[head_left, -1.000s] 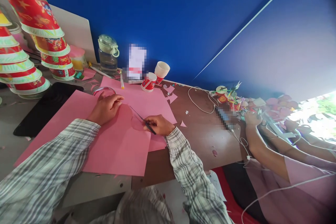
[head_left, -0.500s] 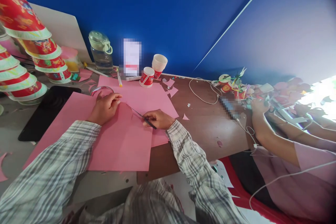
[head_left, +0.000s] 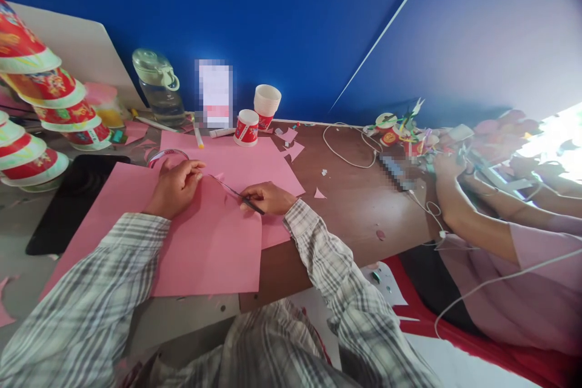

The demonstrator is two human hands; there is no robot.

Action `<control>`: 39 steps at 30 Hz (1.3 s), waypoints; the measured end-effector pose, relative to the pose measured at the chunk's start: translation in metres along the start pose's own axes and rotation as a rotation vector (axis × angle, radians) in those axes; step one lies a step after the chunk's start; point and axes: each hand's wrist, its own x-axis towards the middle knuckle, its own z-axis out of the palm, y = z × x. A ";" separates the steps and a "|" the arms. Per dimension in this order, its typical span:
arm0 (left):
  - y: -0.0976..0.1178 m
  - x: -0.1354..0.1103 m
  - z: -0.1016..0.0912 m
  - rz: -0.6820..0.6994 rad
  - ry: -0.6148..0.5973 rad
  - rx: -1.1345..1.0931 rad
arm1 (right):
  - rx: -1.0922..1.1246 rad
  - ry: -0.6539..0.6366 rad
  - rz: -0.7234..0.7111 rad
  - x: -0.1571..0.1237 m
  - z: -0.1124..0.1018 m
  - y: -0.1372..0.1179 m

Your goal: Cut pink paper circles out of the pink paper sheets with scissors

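Note:
A large pink paper sheet [head_left: 204,248] lies on the brown table [head_left: 354,212] in front of me. My left hand [head_left: 175,185] presses on its upper part with fingers curled and knuckles down. To the right, my right hand [head_left: 268,197] is closed on small dark scissors [head_left: 236,194] whose thin blades point left toward my left hand. A second pink sheet [head_left: 254,167] lies underneath, farther back.
Stacks of red paper cups [head_left: 40,103] stand at the left, two more cups [head_left: 254,115] and a water bottle [head_left: 157,85] at the back. A black tablet [head_left: 73,194] lies left. Another person's arms [head_left: 473,224] work at the right among cables and craft bits.
The view has shifted so everything sits a little lower left. Both hands stay on the pink sheet; the scissors remain pointed toward my left hand.

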 end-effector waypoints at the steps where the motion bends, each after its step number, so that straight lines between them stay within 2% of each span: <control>1: 0.000 0.000 0.000 0.004 0.020 -0.026 | -0.013 0.004 -0.004 0.000 0.000 0.001; 5: 0.002 0.000 0.000 0.014 0.086 -0.103 | -0.027 0.003 -0.025 0.001 0.000 0.004; 23: 0.008 0.000 -0.003 -0.021 0.046 -0.126 | -0.124 0.008 -0.024 0.002 0.002 0.000; 39: 0.003 0.000 0.001 0.029 0.046 -0.117 | -0.114 0.001 -0.038 0.002 0.002 0.003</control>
